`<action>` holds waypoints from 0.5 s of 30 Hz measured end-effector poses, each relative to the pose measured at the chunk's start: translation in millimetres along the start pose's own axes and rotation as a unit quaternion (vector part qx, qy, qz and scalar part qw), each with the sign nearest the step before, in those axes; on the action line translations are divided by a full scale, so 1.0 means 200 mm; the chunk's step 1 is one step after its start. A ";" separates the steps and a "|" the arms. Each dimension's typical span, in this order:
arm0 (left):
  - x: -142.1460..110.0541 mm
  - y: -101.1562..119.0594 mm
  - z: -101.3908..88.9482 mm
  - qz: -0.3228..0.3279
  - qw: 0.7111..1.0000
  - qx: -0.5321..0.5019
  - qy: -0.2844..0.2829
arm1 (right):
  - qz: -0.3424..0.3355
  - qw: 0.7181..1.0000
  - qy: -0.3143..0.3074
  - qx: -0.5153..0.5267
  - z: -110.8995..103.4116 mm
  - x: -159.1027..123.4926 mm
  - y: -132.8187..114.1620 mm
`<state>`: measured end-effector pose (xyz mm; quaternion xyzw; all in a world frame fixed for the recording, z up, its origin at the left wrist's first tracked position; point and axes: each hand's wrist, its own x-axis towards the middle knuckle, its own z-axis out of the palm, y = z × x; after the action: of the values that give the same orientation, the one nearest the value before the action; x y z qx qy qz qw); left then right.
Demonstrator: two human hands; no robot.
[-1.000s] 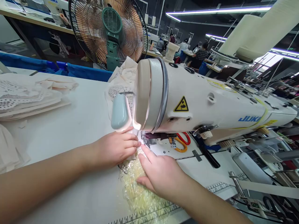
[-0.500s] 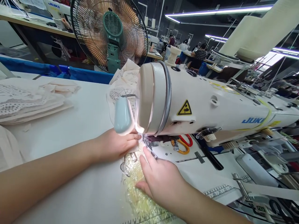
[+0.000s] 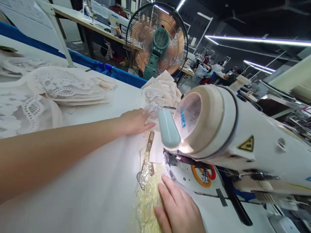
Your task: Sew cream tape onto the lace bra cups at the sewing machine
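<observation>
My left hand (image 3: 134, 122) reaches to the far side of the needle area and rests on the near edge of a bunched cream lace fabric (image 3: 161, 92). Its thumb stands apart from the fingers, whose tips are partly hidden. My right hand (image 3: 181, 207) lies with outstretched fingers on a yellowish, tape-covered strip (image 3: 148, 204) in front of the presser foot (image 3: 167, 157). A pale fabric piece (image 3: 156, 149) lies left of the foot, beside a metal strip (image 3: 150, 142) fixed under clear tape. The white sewing machine (image 3: 223, 126) hides part of the needle area.
Stacked lace pieces (image 3: 73, 85) lie on the left of the white table. Orange-handled scissors (image 3: 200, 176) and a black-handled tool (image 3: 239, 207) lie under the machine arm. A large fan (image 3: 157, 42) stands beyond the table. People sit at machines farther back.
My left hand has moved from beside the presser foot away to the lace behind it. My right hand stays on the taped strip, slightly farther from the foot. The view has shifted left.
</observation>
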<state>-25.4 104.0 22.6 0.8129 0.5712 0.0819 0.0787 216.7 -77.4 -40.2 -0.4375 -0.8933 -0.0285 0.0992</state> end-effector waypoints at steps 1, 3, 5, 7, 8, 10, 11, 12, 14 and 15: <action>0.07 -0.01 -0.02 -0.029 0.999 0.002 -0.020 | 0.008 1.000 0.000 0.002 0.00 0.00 0.00; 0.22 -0.03 -0.05 -0.071 0.996 -0.003 -0.054 | 0.011 1.000 0.006 0.007 0.00 0.01 0.01; 0.33 -0.04 -0.07 -0.092 0.993 -0.010 -0.066 | 0.011 1.000 0.014 0.017 0.00 0.02 0.01; 0.39 -0.04 -0.07 -0.093 0.993 -0.020 -0.070 | 0.015 0.999 0.015 0.027 -0.02 0.03 0.01; 0.39 -0.04 -0.07 -0.088 0.993 -0.026 -0.074 | 0.018 0.999 0.013 0.029 -0.03 0.03 0.00; 0.36 -0.05 -0.05 -0.076 0.993 -0.037 -0.086 | 0.018 0.999 0.013 0.025 -0.04 0.04 -0.01; 0.32 -0.05 -0.05 -0.073 0.992 -0.039 -0.091 | 0.014 1.000 0.017 0.022 -0.04 0.04 -0.01; 0.28 -0.06 -0.04 -0.074 0.992 -0.038 -0.094 | 0.008 1.000 0.024 0.019 -0.05 0.04 -0.02; 0.15 -0.06 -0.06 -0.083 0.992 -0.029 -0.090 | -0.004 0.999 0.042 0.019 -0.05 0.04 -0.03; 0.08 -0.05 -0.07 -0.088 0.992 -0.021 -0.084 | -0.008 0.998 0.052 0.020 -0.05 0.04 -0.04</action>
<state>-33.6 122.9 35.5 0.7618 0.6299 0.0174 0.1502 207.1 -77.4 -28.2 -0.4263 -0.8908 -0.0342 0.1536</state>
